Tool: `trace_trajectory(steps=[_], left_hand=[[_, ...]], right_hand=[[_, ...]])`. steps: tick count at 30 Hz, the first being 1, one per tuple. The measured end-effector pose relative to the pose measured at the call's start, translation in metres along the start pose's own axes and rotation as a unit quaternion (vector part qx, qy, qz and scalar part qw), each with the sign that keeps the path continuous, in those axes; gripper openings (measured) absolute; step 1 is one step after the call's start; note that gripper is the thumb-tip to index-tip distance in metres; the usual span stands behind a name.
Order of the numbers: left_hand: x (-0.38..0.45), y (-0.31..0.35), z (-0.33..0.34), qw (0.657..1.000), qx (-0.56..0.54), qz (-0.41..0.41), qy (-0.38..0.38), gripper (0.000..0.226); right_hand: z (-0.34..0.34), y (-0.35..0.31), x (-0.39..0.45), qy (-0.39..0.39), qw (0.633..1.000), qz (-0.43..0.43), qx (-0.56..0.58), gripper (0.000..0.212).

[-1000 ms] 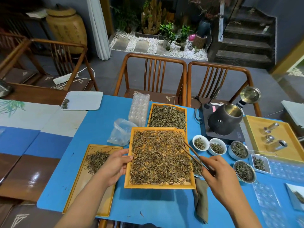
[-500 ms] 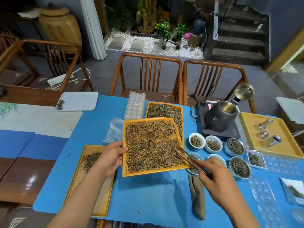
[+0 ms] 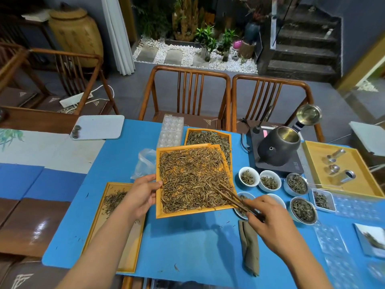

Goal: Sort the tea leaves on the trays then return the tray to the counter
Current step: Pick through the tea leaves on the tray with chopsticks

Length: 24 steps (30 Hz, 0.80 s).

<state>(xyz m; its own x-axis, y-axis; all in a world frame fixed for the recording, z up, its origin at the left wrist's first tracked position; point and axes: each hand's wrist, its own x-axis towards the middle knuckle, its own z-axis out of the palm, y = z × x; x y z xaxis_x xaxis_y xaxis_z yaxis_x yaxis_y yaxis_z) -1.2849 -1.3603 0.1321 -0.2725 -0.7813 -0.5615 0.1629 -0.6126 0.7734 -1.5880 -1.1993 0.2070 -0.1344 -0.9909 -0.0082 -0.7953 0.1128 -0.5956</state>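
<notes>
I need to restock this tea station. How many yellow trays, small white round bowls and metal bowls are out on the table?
Yellow trays: 4
White round bowls: 4, the last partly behind the right hand
Metal bowls: 2
Total: 10

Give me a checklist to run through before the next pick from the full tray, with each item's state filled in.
1. Left hand holds the full tray by its left edge: ok.
2. Right hand has a grip on the chopsticks: ok.
3. Chopstick tips over the tea leaves: ok.
4. A leaf pinched between the tips: cannot tell.
5. Room left in the side tray: ok.
6. Full tray lying flat: not ok, it overlaps the rear tray.
</notes>
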Motion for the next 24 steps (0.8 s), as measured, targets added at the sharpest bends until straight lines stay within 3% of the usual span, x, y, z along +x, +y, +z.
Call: trace_trajectory(steps=[8,14,20,24], left_hand=[[-0.003,-0.003,0.002,1.0,0.011,-0.003,-0.015,0.026],[-0.004,-0.002,-0.002,1.0,0.022,-0.008,-0.02,0.026],[-0.005,-0.002,-0.004,0.999,0.017,-0.008,-0.038,0.029],[-0.006,-0.002,-0.005,0.999,0.02,-0.007,-0.039,0.029]], right_hand=[[-0.001,-0.008,0.006,-0.015,1.0,-0.013,0.003,0.035],[-0.004,-0.01,0.005,-0.091,0.995,-0.043,-0.007,0.038],[-0.003,-0.012,0.009,-0.077,0.996,-0.044,-0.009,0.034],[-0.005,-0.015,0.004,-0.112,0.992,-0.06,-0.002,0.039]])
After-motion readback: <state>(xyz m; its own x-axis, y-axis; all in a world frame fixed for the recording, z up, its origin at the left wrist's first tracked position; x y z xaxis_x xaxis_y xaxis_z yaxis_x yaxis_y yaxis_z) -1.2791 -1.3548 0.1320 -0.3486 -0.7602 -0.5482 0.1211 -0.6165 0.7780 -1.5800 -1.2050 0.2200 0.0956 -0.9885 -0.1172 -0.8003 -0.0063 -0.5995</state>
